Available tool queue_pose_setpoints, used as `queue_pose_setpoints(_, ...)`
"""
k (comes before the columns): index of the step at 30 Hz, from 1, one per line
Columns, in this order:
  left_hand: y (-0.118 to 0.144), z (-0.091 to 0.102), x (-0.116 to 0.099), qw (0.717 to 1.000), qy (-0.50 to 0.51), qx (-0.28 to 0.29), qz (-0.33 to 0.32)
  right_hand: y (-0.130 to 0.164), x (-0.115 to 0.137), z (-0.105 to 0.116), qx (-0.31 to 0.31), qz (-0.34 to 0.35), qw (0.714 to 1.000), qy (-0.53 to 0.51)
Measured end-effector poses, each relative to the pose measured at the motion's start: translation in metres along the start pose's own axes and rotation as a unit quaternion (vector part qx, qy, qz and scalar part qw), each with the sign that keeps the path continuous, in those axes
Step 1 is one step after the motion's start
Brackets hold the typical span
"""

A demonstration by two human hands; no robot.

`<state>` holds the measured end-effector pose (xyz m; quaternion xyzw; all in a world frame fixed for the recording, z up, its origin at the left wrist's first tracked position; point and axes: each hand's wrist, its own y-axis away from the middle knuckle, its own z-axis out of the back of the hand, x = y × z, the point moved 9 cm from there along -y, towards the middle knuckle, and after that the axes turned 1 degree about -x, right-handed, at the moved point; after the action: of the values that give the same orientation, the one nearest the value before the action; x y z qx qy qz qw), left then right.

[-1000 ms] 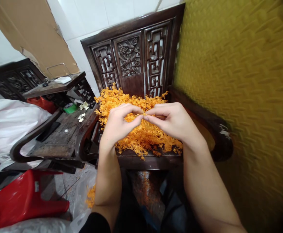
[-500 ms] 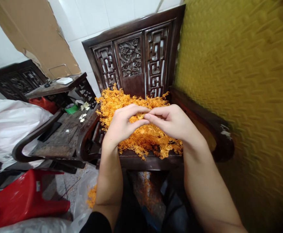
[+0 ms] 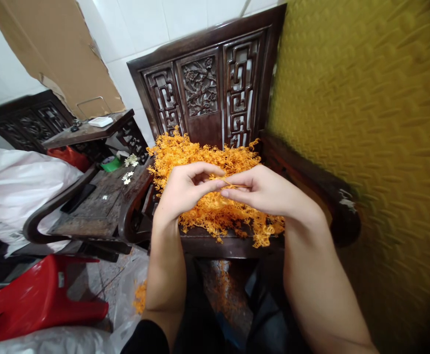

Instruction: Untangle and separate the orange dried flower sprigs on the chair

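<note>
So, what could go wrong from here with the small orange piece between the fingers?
The orange sprig is thin and pinched only by fingertips of the left hand and right hand; it may slip or bend. The orange pile reaches the chair seat edge, so pieces may fall.

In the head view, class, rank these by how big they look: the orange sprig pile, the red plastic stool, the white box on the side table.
1. Orange sprig pile, though the hands hide part.
2. Red plastic stool, cut off by the frame edge.
3. White box, clearly smallest, but farthest away.
</note>
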<state>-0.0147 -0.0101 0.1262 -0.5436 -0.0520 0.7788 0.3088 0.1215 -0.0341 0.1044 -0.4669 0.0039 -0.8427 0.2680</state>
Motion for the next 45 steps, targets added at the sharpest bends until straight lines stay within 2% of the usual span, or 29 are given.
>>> queue_pose_setpoints(3,0.0,-0.003,0.002,0.999,0.042,-0.001,0.022,-0.002,-0.001,-0.003,-0.008,-0.007,1.0,0.016)
queue_pose_setpoints(8,-0.002,-0.001,-0.001,0.998,0.068,0.0,0.013,-0.004,0.004,-0.007,-0.007,0.0,1.0,0.011)
queue_pose_setpoints(13,-0.003,-0.002,0.008,0.992,0.121,0.018,0.028,-0.003,0.015,-0.011,0.016,0.019,0.998,-0.059)
queue_pose_setpoints(16,-0.004,0.0,0.018,0.985,0.164,0.027,0.054,-0.003,0.02,-0.016,0.043,0.035,0.994,-0.096)
queue_pose_setpoints(22,-0.006,0.015,0.03,0.982,0.178,-0.005,0.067,-0.007,0.015,-0.031,0.103,0.026,0.982,-0.155)
queue_pose_setpoints(27,-0.005,0.014,0.031,0.98,0.184,-0.003,0.071,-0.014,0.012,-0.025,0.043,0.023,0.983,-0.178)
queue_pose_setpoints(32,-0.004,0.01,0.029,0.985,0.158,0.003,0.069,-0.013,0.008,-0.009,-0.045,0.013,0.991,-0.122)
queue_pose_setpoints(37,-0.01,0.007,0.029,0.973,0.22,-0.032,0.07,-0.011,0.017,-0.011,-0.031,0.042,0.994,-0.091)
queue_pose_setpoints(42,-0.016,0.001,0.03,0.957,0.273,-0.071,0.066,-0.015,0.014,-0.005,-0.057,0.037,0.994,-0.084)
queue_pose_setpoints(44,-0.02,0.005,0.036,0.956,0.275,-0.085,0.06,-0.014,0.012,-0.004,-0.05,0.027,0.995,-0.087)
queue_pose_setpoints(45,-0.022,0.015,0.041,0.953,0.274,-0.115,0.055,-0.012,0.012,-0.004,-0.039,0.024,0.994,-0.096)
